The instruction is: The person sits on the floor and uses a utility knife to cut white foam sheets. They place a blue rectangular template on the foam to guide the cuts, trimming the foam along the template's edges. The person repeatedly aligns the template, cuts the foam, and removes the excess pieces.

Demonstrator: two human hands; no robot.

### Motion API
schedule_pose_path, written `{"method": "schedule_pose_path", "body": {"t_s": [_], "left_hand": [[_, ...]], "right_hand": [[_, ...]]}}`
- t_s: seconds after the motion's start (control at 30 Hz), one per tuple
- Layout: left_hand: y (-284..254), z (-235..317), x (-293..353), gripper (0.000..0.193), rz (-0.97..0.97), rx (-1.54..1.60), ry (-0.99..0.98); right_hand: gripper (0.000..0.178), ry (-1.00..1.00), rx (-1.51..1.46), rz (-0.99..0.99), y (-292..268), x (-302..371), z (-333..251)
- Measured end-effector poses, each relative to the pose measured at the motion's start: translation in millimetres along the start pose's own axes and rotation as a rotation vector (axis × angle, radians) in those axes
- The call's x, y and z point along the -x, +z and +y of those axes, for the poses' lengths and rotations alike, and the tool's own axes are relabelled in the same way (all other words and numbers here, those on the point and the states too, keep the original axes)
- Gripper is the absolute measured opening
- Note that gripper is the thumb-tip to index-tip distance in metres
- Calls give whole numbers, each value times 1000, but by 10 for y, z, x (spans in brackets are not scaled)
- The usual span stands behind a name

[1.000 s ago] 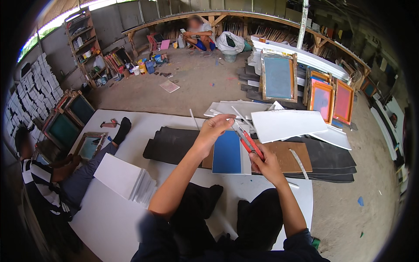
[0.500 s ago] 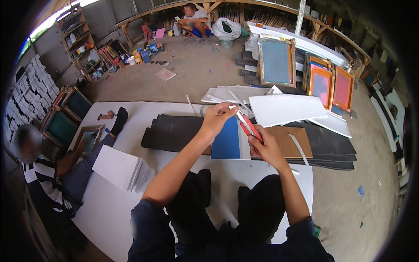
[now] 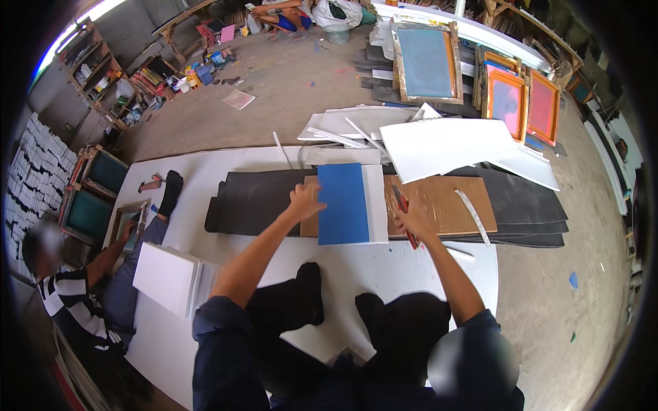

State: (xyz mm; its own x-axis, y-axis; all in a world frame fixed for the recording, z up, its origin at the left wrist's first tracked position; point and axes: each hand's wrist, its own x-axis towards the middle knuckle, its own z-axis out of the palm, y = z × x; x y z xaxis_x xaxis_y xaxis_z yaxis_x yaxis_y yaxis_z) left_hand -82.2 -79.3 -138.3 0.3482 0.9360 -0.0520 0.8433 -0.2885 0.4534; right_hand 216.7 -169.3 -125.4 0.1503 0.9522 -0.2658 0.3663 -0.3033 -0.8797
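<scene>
Big picture: I'm looking at a broad, smooth white sheet (image 3: 161, 353) spread out underfoot. Back left, a wooden shelf (image 3: 91, 60), its levels holding bottles and tubs (image 3: 125, 89). Across the white sheet's far side I've got long black sheets (image 3: 257, 202), matte and rubbery-looking, stacked in layers. At the back, a bulging white sack (image 3: 352, 14), dark green stuff (image 3: 337, 9) showing at its mouth, and a round bucket (image 3: 337, 35) right in front; its contents I can't read. Down on the black stack lies 1 brown board (image 3: 445, 205), streaked with pale scuffs. And there's the blue panel (image 3: 341, 204), a flat rectangle lying on the brown board, a white strip (image 3: 375, 205) along its right side. Now the 2 hands! Left hand (image 3: 305, 201): fingers loosely spread at the blue panel's left edge; whether they press, I can't tell. Right hand (image 3: 415, 219): curled around a slim red cutter (image 3: 403, 203), right of the panel, over the brown board.
</scene>
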Motion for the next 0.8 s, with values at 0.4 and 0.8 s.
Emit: {"method": "schedule_pose_path", "body": {"t_s": [0.4,0.8], "left_hand": [[1039,-190,-289,90,6,285,-273],[1227,37,-339,102,28,88,-371]], "right_hand": [[37,18,424,173,666,-978,681],[24,-174,451,363,658,-1378,773]]}}
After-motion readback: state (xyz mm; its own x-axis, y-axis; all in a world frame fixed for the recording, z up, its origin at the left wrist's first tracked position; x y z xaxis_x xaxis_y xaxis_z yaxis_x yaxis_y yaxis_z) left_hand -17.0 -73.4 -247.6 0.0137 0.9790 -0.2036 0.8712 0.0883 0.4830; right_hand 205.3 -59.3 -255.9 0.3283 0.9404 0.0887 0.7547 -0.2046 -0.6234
